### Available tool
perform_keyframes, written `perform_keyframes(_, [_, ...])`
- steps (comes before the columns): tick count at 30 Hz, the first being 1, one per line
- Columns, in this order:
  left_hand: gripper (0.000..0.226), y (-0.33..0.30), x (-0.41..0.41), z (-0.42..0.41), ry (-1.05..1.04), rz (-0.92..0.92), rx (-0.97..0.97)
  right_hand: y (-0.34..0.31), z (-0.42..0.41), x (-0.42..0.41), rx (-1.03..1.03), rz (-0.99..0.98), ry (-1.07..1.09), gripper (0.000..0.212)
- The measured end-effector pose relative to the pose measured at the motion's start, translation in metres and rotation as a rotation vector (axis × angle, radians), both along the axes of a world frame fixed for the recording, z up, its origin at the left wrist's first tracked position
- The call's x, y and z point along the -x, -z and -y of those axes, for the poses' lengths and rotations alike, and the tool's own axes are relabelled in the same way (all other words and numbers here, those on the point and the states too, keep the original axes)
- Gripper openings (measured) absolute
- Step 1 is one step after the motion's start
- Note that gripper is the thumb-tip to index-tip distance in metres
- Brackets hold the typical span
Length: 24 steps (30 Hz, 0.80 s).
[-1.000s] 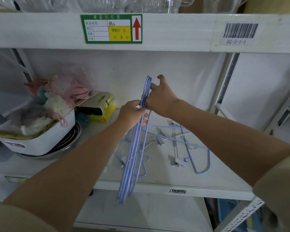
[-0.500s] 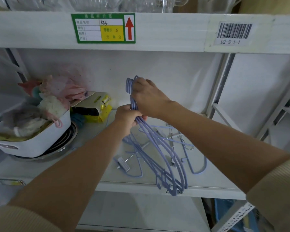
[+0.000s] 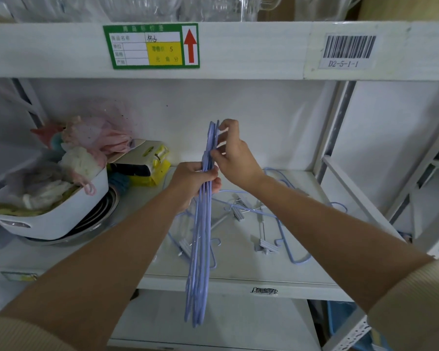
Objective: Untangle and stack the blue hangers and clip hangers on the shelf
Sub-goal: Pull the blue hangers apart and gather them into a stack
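A bundle of several blue wire hangers [image 3: 200,249] stands edge-on and nearly upright in front of the shelf, its lower end hanging past the shelf's front edge. My left hand [image 3: 195,181] grips the bundle around its middle. Just above, my right hand [image 3: 232,154] pinches the upper ends of the hangers between thumb and fingers. Behind and to the right, several blue clip hangers [image 3: 261,224] lie tangled flat on the white shelf board [image 3: 314,269], with grey clips showing.
A white basket [image 3: 53,219] full of soft cloth items sits on metal bowls at the left. A yellow and black package [image 3: 147,165] lies behind it. The upper shelf beam [image 3: 238,49] carries a green label. Metal uprights [image 3: 335,133] stand at the right.
The bundle, slanted down to the right half a second ago, now stands nearly upright again. My right hand has shifted from gripping the hooks to pinching the top ends.
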<state>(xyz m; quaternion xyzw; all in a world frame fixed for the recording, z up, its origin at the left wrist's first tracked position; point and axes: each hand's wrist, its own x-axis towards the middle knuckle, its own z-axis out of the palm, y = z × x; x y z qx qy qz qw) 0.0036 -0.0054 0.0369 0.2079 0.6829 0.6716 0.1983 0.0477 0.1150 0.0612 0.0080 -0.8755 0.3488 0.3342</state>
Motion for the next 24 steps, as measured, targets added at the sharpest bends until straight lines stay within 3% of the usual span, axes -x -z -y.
perform_keyframes(2, [0.014,-0.001,-0.002,0.000,0.011,-0.005,0.010,-0.001,0.000,0.002,0.097,0.046,0.013,0.027])
perform_keyframes(4, [0.004,-0.003,-0.003,0.000,0.034,-0.003,0.012,-0.003,0.000,0.002,0.072,0.064,0.022,0.001])
perform_keyframes(9, [0.011,-0.003,-0.004,0.001,0.067,0.045,-0.017,0.000,-0.011,0.005,0.113,0.084,0.018,0.019])
perform_keyframes(17, [0.006,-0.004,0.008,-0.003,0.002,0.071,0.025,0.001,-0.023,0.013,0.186,0.143,-0.091,0.017])
perform_keyframes(24, [0.009,-0.002,0.018,-0.011,-0.095,0.002,-0.007,0.004,-0.055,0.002,0.266,0.219,-0.016,0.020])
